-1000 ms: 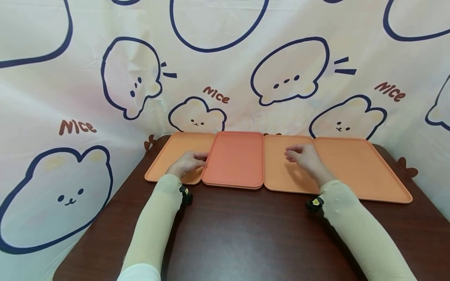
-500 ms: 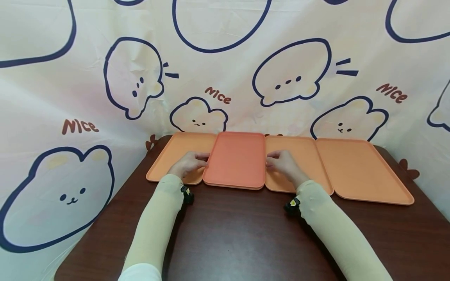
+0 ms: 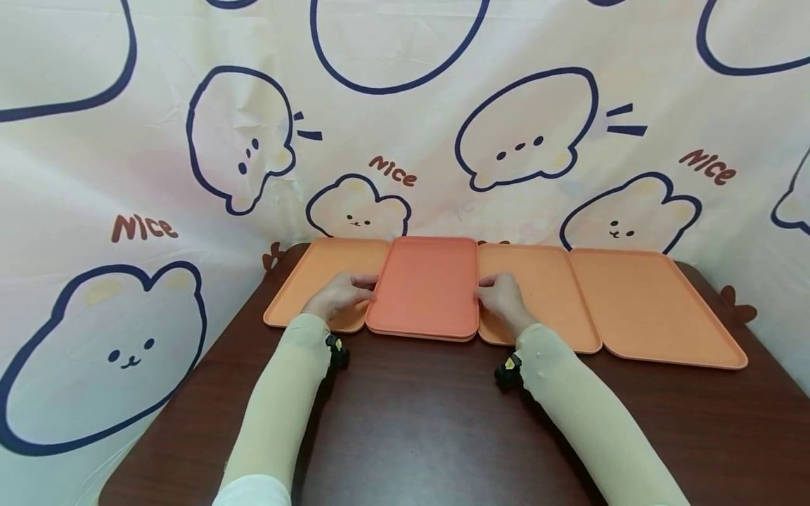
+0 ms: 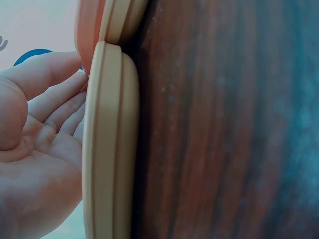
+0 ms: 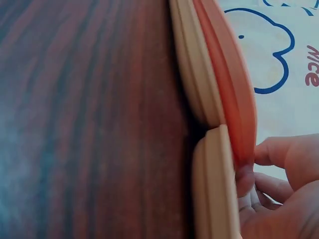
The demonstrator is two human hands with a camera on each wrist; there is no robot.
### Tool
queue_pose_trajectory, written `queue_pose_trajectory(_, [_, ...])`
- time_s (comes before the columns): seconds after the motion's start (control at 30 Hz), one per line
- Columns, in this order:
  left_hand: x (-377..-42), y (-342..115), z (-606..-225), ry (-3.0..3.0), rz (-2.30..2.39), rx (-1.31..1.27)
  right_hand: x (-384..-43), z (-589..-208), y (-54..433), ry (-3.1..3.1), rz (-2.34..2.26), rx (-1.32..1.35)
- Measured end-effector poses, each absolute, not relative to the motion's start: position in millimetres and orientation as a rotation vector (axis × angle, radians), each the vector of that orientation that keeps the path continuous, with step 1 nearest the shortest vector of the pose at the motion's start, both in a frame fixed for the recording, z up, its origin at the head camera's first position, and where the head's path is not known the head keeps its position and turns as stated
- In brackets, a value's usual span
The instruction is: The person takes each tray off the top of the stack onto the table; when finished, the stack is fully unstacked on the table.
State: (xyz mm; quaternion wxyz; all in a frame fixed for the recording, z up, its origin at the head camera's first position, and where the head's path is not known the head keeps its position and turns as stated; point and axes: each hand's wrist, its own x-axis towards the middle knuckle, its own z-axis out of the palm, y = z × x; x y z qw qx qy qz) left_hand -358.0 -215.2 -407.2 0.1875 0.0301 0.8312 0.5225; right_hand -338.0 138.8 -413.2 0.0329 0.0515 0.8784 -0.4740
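Observation:
A coral-red tray (image 3: 422, 287) lies stacked on a light-orange tray (image 5: 197, 64), whose rim shows beneath it in both wrist views. My left hand (image 3: 338, 295) holds the coral tray's left edge, thumb on the rim and fingertips just below it in the left wrist view. At the opposite edge, my right hand (image 3: 503, 299) pinches the same tray. In the right wrist view its thumb touches the rim and a fingertip (image 5: 244, 181) sits under the side. Both hands are above the neighbouring orange trays.
An orange tray (image 3: 310, 274) lies to the left of the stack. Two more, a near-right tray (image 3: 547, 281) and a far-right tray (image 3: 658, 309), lie side by side. All rest on a dark brown wooden table (image 3: 405, 422), with a cartoon-printed cloth (image 3: 430, 204) behind.
My right hand has moved left, from above the right-hand orange trays to the coral tray's right edge, and now grips it. The left hand has stayed at the left edge.

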Motion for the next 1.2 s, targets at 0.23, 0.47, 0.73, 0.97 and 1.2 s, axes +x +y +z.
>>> queue_pose_trajectory(0.23, [-357.6,-214.2,-407.3,2.373,1.437,0.1,-334.4,-405.6,136.7,2.614,-1.574,0.243])
queue_pose_trajectory(0.47, [-358.0,-215.1,-409.9,2.361,1.426,0.088,-332.2,-405.7,138.5,2.474,-1.722,0.34])
queue_pose_trajectory(0.73, [-361.7,-215.0,-410.0,2.362,1.442,0.105,-326.4,-404.1,159.3,2.425,-1.827,0.368])
queue_pose_trajectory(0.97, [-362.6,-212.7,-410.0,2.37,1.44,0.087,-318.8,-390.5,183.8,2.427,-1.833,0.354])
queue_pose_trajectory(1.2, [-360.3,-212.8,-408.9,2.369,1.426,0.085,-314.0,-372.2,214.4,2.476,-1.697,0.239])
